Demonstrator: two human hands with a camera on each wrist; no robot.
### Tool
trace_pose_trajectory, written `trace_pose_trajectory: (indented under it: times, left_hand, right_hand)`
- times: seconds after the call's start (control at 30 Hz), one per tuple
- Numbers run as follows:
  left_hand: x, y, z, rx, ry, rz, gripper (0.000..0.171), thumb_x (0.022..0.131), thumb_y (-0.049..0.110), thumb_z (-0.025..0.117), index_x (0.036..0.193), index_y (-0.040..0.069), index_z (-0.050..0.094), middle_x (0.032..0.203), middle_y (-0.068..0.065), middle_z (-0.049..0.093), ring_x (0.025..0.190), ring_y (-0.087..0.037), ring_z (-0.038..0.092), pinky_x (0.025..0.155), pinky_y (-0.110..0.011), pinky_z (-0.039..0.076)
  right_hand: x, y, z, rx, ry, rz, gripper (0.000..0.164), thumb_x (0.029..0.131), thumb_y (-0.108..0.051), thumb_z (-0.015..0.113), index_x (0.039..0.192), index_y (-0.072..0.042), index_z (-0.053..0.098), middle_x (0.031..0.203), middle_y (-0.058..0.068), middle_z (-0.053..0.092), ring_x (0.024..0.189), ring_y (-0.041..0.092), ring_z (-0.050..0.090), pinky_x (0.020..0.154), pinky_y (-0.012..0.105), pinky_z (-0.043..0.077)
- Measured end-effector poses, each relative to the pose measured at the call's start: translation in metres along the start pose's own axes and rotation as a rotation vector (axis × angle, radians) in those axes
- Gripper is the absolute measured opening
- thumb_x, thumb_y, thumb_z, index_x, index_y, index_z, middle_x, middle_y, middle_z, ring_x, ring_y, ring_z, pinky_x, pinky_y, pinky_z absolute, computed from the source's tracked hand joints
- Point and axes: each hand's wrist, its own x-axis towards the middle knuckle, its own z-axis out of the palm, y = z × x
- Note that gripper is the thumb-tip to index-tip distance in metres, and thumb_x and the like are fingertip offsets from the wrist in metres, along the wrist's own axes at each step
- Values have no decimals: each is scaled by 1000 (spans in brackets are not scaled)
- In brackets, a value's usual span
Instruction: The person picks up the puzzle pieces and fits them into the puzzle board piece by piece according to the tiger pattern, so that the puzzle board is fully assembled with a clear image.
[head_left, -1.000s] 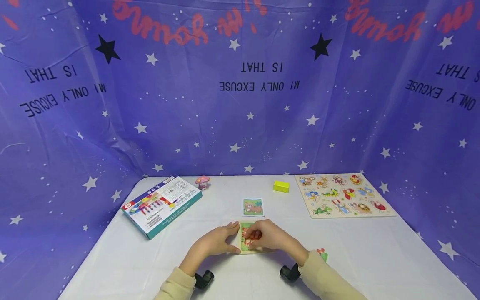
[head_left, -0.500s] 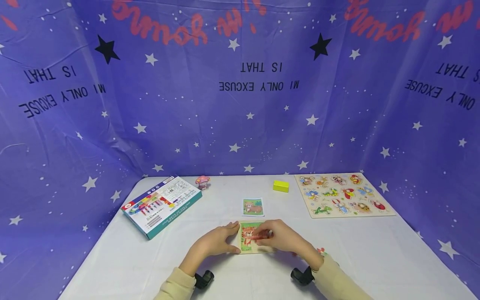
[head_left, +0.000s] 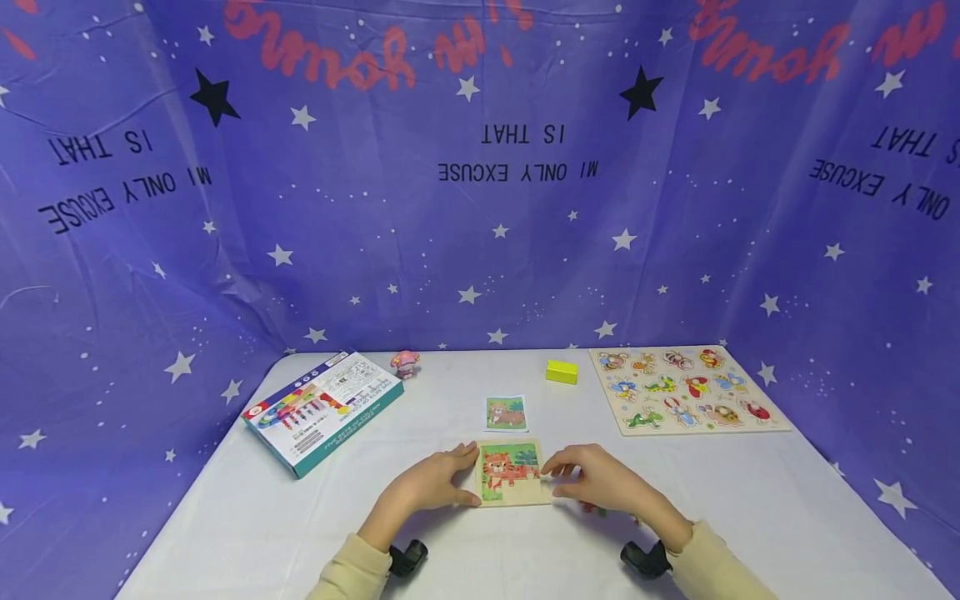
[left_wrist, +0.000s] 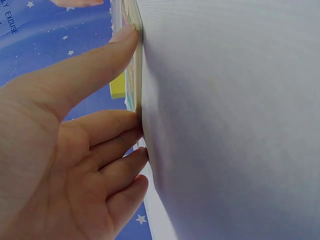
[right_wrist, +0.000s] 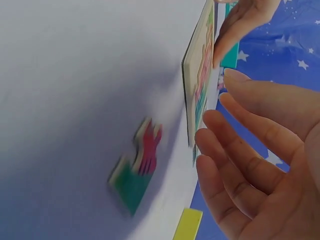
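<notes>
A wooden jigsaw puzzle tray (head_left: 525, 497) lies flat on the table in front of me. Its fitted pieces (head_left: 501, 468) show a red tiger-like animal against green, while bare wood shows at the lower right. My left hand (head_left: 433, 483) touches the tray's left edge with thumb and fingers spread. Just off the right edge, my right hand (head_left: 600, 478) hovers with its fingers apart and nothing between them. In the right wrist view, a loose red and green puzzle piece (right_wrist: 145, 162) lies on the table below that hand; the head view mostly hides it.
Behind the tray lies a picture card (head_left: 506, 414). A yellow block (head_left: 562, 372) and a pink figurine (head_left: 406, 364) stand farther back. A flat box (head_left: 326, 408) is at the left, an insect peg puzzle (head_left: 686, 392) at the right. A purple starry cloth (head_left: 480, 208) hangs behind.
My right hand has moved right, off the tray, uncovering more red and green pieces set along its upper part. My left hand has stayed at the left edge.
</notes>
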Motion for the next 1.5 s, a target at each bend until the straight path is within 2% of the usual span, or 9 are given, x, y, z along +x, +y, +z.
trace_pose_trajectory:
  times: [0.17, 0.33, 0.73, 0.93, 1.1, 1.33, 1.5]
  left_hand:
    - [0, -1, 0, 2, 0, 5, 83, 79, 39, 76, 142, -3, 43, 150, -16, 38, 138, -34, 33, 113, -46, 28]
    - [0, -1, 0, 3, 0, 3, 83, 79, 40, 76, 142, -2, 43, 150, -16, 38, 138, -33, 34, 113, -46, 28]
    - [1, -2, 0, 8, 0, -3, 84, 79, 42, 76, 143, -1, 43, 150, -15, 37, 138, -33, 34, 113, -47, 29]
    - [1, -1, 1, 8, 0, -14, 83, 79, 42, 76, 143, 0, 43, 150, -14, 37, 138, -33, 34, 113, -47, 29]
    - [1, -1, 1, 9, -1, -13, 83, 79, 42, 76, 143, -1, 43, 150, -15, 37, 138, -33, 34, 113, -46, 29]
    - [0, 0, 1, 0, -4, -14, 83, 80, 41, 76, 143, -1, 43, 150, -15, 37, 138, -33, 35, 112, -47, 29]
    - [-1, 0, 1, -9, 0, -23, 83, 79, 41, 76, 143, -1, 43, 150, -15, 37, 138, -34, 34, 113, -48, 28]
  right_hand:
    - [-9, 6, -8, -23, -22, 54, 26, 83, -12, 76, 108, -9, 71, 96, -2, 69, 86, 9, 61, 71, 26, 54]
    - [-20, 10, -15, -15, -37, 90, 27, 83, -13, 76, 109, -9, 71, 98, -1, 69, 86, 13, 61, 68, 25, 53]
    - [-56, 22, -34, 1, -37, 90, 30, 84, -19, 76, 113, -11, 69, 102, -2, 68, 88, 15, 61, 68, 28, 54]
    - [-75, 29, -42, -7, -38, 104, 31, 80, -14, 78, 109, -12, 69, 100, -3, 66, 80, 12, 57, 63, 25, 51]
    - [-87, 33, -48, -45, -36, 92, 35, 75, -15, 82, 107, -16, 69, 99, -6, 64, 82, 11, 56, 66, 27, 51]
    - [-98, 39, -49, -40, -45, 151, 40, 72, -25, 84, 108, -18, 68, 99, -9, 60, 84, 11, 54, 63, 25, 45]
    - [-101, 40, -44, 9, -38, 208, 39, 73, -24, 83, 107, -16, 66, 94, -7, 58, 81, 11, 53, 62, 24, 46]
